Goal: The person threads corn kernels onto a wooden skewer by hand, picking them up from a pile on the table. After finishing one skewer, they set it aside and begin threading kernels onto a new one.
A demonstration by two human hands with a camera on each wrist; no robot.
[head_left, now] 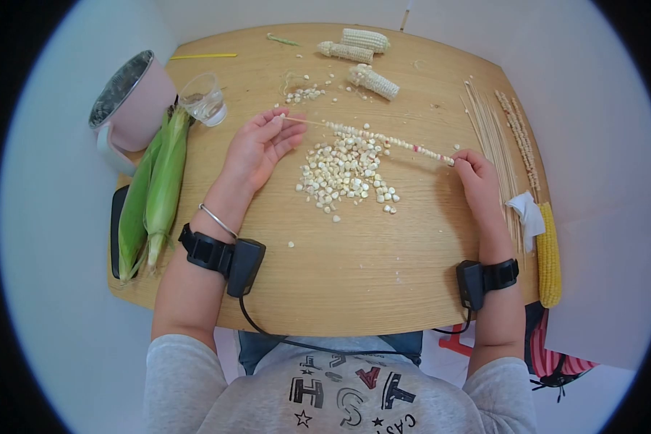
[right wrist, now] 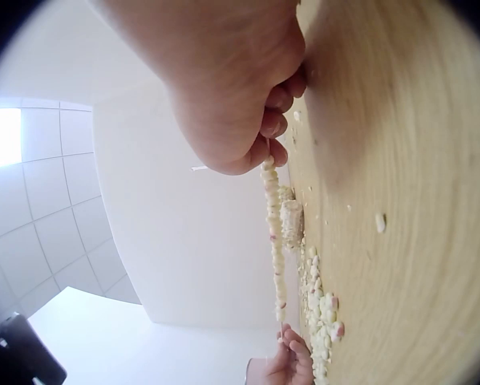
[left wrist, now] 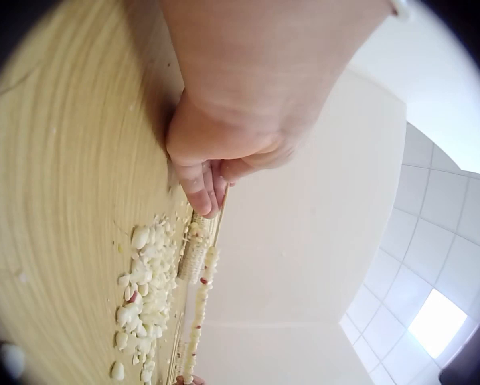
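Observation:
A thin wooden skewer (head_left: 307, 121) is held between the two hands over the table, threaded with a long row of pale corn kernels (head_left: 383, 137), a few of them reddish. My left hand (head_left: 262, 147) pinches a white corn kernel at the bare tip of the skewer between thumb and forefinger, other fingers spread loosely. At the opposite end, my right hand (head_left: 477, 181) grips the skewer with thumb and curled fingers, right beside the last kernels. Below the skewer lies a pile of loose kernels (head_left: 340, 173). In the right wrist view, the threaded kernels (right wrist: 273, 216) run towards the left hand.
Stripped white cobs (head_left: 375, 82) lie at the back. On the left stand a pink pot (head_left: 141, 101) and a clear cup (head_left: 206, 101), near green-husked corn (head_left: 168, 173). Bare skewers (head_left: 493, 137), a filled skewer (head_left: 519, 137), a tissue (head_left: 528, 217) and yellow corn (head_left: 549, 253) are right.

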